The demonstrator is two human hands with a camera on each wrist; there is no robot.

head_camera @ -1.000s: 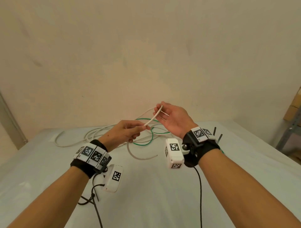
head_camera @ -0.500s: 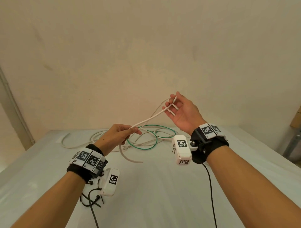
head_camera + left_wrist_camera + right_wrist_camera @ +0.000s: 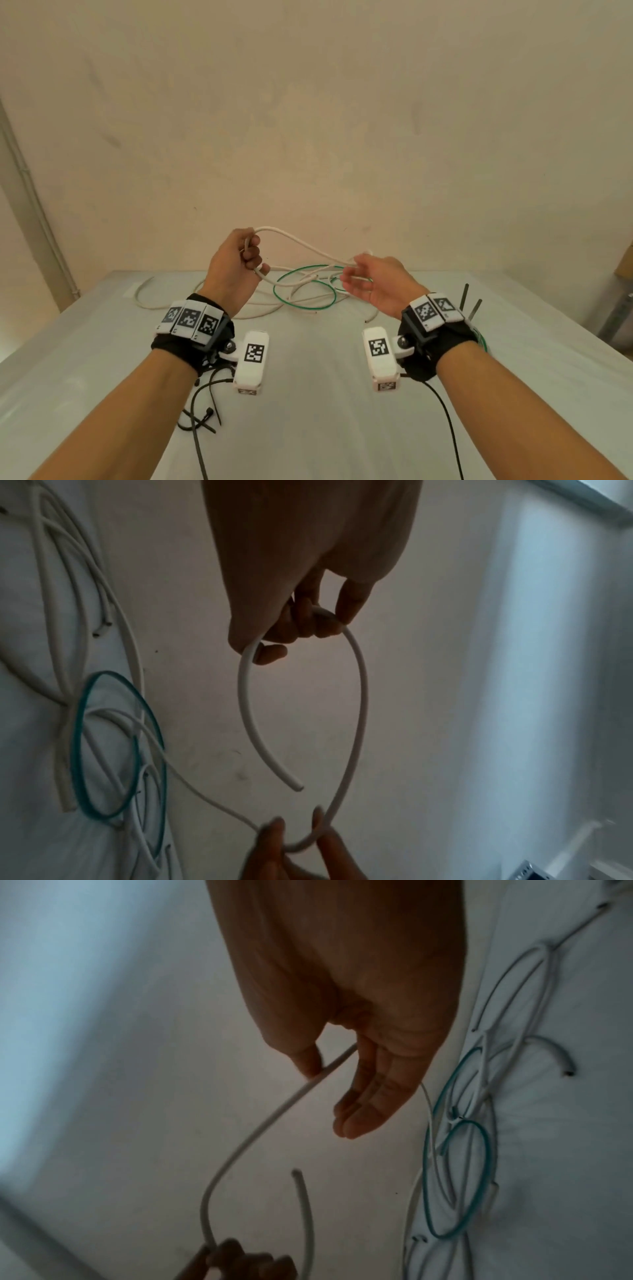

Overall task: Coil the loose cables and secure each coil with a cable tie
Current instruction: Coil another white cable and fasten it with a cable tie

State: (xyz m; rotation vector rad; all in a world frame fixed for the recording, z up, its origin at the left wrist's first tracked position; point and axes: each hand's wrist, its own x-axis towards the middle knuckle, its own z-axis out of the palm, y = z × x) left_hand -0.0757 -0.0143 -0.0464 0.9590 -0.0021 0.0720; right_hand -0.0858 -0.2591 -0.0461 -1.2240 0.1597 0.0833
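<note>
My left hand (image 3: 251, 255) is raised above the table and grips a white cable (image 3: 308, 246) in curled fingers, near its free end. That short end curves down from my left hand (image 3: 308, 626) and hangs loose. From there the white cable (image 3: 359, 696) arcs over to my right hand (image 3: 356, 274), forming an open loop in the air. In the right wrist view the white cable (image 3: 260, 1129) passes between the thumb and forefinger of my right hand (image 3: 329, 1074), pinched there. The rest trails down into a tangle with a green cable (image 3: 308, 309) on the table.
The white-covered table (image 3: 308, 428) meets a plain wall at the back. Black cable ties (image 3: 205, 418) lie under my left wrist, and two more (image 3: 469, 303) stick up behind my right wrist. More white cables (image 3: 51, 601) and the green cable (image 3: 77, 737) lie across the far half.
My left hand has risen up and back with the cable end. My right hand has come down from its raised position, so the straight span between them has become a loop.
</note>
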